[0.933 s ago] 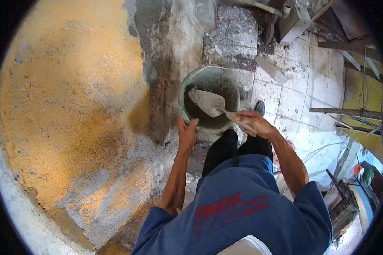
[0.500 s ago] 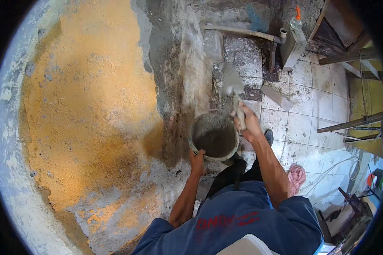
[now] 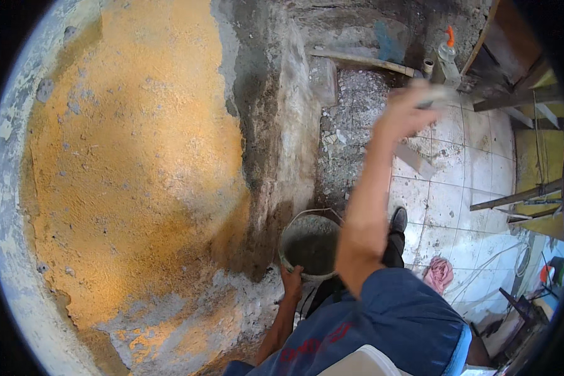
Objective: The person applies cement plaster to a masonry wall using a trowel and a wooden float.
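Note:
My left hand [image 3: 292, 282] is closed on the near rim of a bucket [image 3: 328, 274]. Inside the bucket lies dark grey wet mortar [image 3: 313, 252], and its wire handle stands up at the far side. My right arm is stretched far ahead over the floor. At its end my right hand [image 3: 407, 111], smeared by motion, is closed round the trowel [image 3: 440, 96], which shows only as a pale blur. Whether mortar sits on the blade cannot be made out.
To the left rises a wall [image 3: 150, 138] of orange and grey patches. Ahead are a pipe [image 3: 363, 61] and a bottle with an orange top [image 3: 447, 49]. A loose board [image 3: 415, 161] and pink cloth [image 3: 438, 274] lie on white tiles. Wooden frames [image 3: 514, 195] stand at right.
My right hand has swung the trowel up and away from over the bucket, forward and to the right. The bucket, still in my left hand, sits lower in the picture.

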The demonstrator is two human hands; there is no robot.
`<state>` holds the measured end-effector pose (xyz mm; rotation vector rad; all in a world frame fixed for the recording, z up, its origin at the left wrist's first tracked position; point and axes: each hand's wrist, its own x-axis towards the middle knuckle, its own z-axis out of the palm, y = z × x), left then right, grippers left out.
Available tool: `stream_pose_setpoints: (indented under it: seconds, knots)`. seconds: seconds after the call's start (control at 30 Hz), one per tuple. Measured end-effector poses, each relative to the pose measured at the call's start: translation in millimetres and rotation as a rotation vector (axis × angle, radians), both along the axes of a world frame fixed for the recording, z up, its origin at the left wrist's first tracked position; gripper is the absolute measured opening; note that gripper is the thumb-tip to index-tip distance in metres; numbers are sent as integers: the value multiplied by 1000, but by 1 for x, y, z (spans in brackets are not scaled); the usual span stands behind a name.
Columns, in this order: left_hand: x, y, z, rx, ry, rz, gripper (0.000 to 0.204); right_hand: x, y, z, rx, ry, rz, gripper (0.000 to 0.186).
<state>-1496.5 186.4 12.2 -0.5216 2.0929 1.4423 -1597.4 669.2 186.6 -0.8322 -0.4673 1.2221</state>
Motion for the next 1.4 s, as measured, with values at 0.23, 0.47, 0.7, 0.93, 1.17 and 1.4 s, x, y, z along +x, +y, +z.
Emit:
stream_pose_setpoints:
  seconds: [0.23,0.47,0.7,0.93,1.17,1.4]
  knots:
    - [-3,-9,-2,96,69,152,66,-135,-251,-97,254,-430,838,54]
    - [-16,11,1,122,84,254,66,72,-161,-114,486,-902,1697,53]
    - [-32,95,35,135,224,-174,60,157,-115,-137,886,-1515,1937,40]
    - [-20,172,56,26,530,-675,71,180,-99,-166,960,-1450,1933,25]
    - [-1,192,28,157,368,-566,70,188,-31,-127,-151,-824,2314,37]
    - [-7,247,53,370,177,-116,55,210,32,-126,-367,-518,2080,55]
